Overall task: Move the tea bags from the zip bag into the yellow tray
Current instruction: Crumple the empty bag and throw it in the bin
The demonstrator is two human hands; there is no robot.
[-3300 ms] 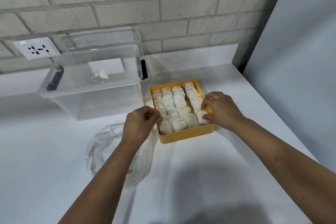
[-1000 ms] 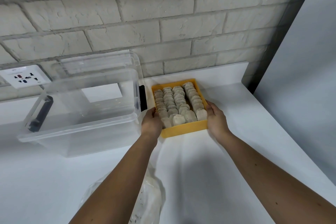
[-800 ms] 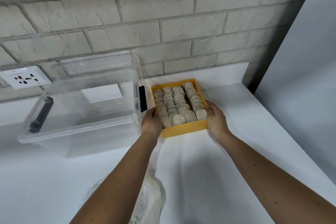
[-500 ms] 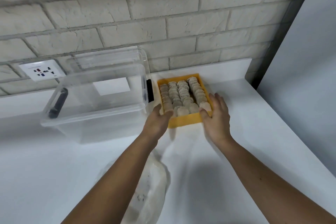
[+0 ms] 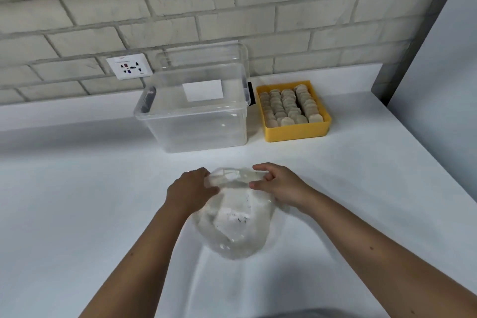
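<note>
The transfer looks all but finished: no tea bag can be made out in the zip bag, and the tray appears full, so what is left seems at most a check of the bag or closing it. A white surface runs below a pale brick wall. At the left, on the wall, sits a white socket. Right of it, at the back of the surface, stands a clear plastic bin, open at the top, with what looks like its lid propped behind it. A white rectangle shows through its walls, and nothing else can be made out inside. Nearer the viewer, well apart from the bin, the left hand grips the left edge of the mouth of the zip bag, fingers curled round the plastic. The bag lies crumpled on the surface between both hands. It is clear, with a whitish patch and a few dark specks inside. The right hand pinches the right edge of the bag's mouth between thumb and fingers. At the far right back, just beside the bin, the yellow tray rests on the surface. It holds pale tea bags standing on edge in three tightly packed rows that fill it from front to back.
</note>
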